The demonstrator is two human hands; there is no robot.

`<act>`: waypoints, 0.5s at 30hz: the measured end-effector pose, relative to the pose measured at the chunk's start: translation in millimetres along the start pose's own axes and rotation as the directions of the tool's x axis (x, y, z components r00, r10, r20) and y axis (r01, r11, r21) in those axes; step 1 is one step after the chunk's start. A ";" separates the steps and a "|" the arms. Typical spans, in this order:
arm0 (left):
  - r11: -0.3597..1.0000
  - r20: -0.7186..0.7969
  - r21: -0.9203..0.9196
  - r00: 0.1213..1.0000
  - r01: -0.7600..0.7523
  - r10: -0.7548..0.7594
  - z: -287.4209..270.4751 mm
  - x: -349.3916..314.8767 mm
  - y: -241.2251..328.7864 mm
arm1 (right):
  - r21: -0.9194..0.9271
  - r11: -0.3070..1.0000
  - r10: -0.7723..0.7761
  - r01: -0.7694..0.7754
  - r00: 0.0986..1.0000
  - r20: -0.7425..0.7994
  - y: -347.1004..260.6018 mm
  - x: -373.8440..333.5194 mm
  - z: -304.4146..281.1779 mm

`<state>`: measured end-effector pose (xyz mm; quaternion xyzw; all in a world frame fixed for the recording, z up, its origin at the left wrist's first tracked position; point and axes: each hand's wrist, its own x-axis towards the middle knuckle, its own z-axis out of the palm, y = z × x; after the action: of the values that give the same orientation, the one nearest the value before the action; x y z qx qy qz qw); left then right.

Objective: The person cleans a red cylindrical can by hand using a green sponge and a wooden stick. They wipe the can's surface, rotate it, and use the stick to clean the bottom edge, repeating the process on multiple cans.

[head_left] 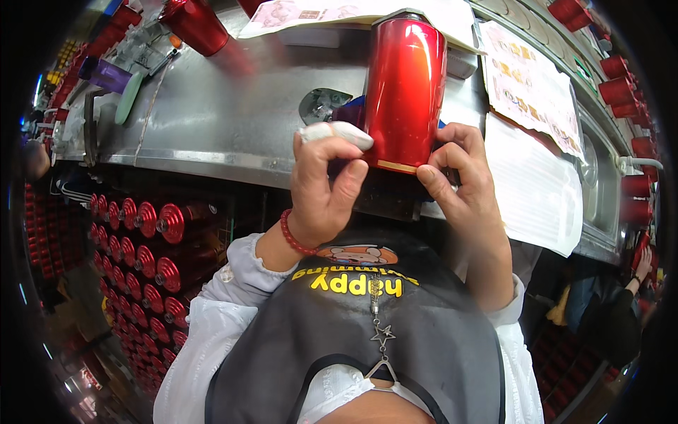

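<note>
A shiny red metal canister (406, 88) with a dark far end rests on the bench in front of me. A narrow gold strip (397, 167) runs along its near edge. My left hand (326, 177), with a white covering around one finger, has curled fingers at the canister's lower left side. On the other side, my right hand (459, 173) bends its fingers around the lower right edge, thumb near the gold strip. Part of a dark blue piece (349, 112) shows behind the canister; the rest is hidden.
Printed sheets (530, 92) and a stack of white paper (533, 180) lie to the right, beside a metal sink (600, 184). Another red canister (194, 28) stands far left on the steel bench (233, 106). Racked red canisters (145, 226) fill the lower left. A co-worker's arm (628, 290) shows far right.
</note>
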<state>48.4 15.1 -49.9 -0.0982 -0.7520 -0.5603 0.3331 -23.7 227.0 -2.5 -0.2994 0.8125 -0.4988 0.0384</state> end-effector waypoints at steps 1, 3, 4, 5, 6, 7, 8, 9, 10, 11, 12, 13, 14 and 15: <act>0.992 0.184 0.062 0.978 -0.112 0.099 -8.2 -0.4 -4.1 | 0.001 1.000 -0.002 0.002 1.000 0.004 0.0 0.4 -0.5; 1.000 0.171 0.030 0.985 0.009 -0.014 -1.6 -3.7 -3.4 | 0.016 1.000 0.006 -0.006 1.000 0.001 -0.5 -0.4 0.0; 1.000 0.111 0.012 0.993 0.025 -0.026 3.0 -1.6 -3.8 | 0.024 1.000 0.011 -0.011 1.000 -0.001 -0.7 -0.8 0.2; 0.999 0.054 -0.006 0.998 0.042 -0.042 7.9 3.0 -4.9 | 0.022 1.000 0.008 -0.008 1.000 -0.001 -0.8 -0.7 0.4; 0.998 -0.003 -0.024 0.998 0.058 -0.058 10.5 6.3 -5.9 | 0.020 1.000 0.006 -0.006 1.000 -0.002 -1.0 -0.2 0.4; 0.997 0.018 -0.022 0.997 0.070 -0.070 10.3 7.5 -7.1 | 0.018 1.000 0.003 -0.003 1.000 -0.002 -1.0 -0.1 0.3; 0.996 0.038 -0.018 0.996 0.083 -0.082 9.8 8.0 -8.6 | 0.023 1.000 0.008 -0.008 1.000 0.003 -0.2 0.0 0.0; 0.995 0.058 -0.015 0.994 0.095 -0.094 9.6 8.1 -9.4 | 0.029 1.000 0.013 -0.013 1.000 0.008 0.6 0.0 -0.3; 0.994 0.062 -0.029 0.993 0.105 -0.103 9.9 8.2 -9.2 | 0.034 0.999 0.017 -0.017 1.000 0.013 1.2 0.0 -0.5; 0.992 0.065 -0.043 0.992 0.115 -0.112 10.1 8.2 -8.8 | 0.032 0.999 0.015 -0.015 1.000 0.011 1.3 0.0 -0.4; 0.990 0.067 -0.057 0.990 0.125 -0.121 10.2 8.2 -8.4 | 0.030 0.999 0.013 -0.013 1.000 0.009 1.4 0.0 -0.3; 0.990 0.060 -0.064 0.991 0.123 -0.120 10.6 8.4 -8.4 | 0.028 1.000 0.010 -0.011 1.000 0.007 1.4 0.1 -0.1; 0.990 0.051 -0.070 0.992 0.121 -0.118 10.9 8.7 -8.4 | 0.029 1.000 0.009 -0.009 1.000 0.007 1.4 0.4 0.0; 0.990 0.043 -0.076 0.992 0.119 -0.116 10.9 8.7 -8.2 | 0.030 1.000 0.007 -0.007 1.000 0.007 1.5 0.8 0.0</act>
<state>33.2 20.2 -52.6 -0.0775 -0.7401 -0.6061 0.2810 -25.1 227.1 -3.6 -0.2976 0.8057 -0.5098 0.0475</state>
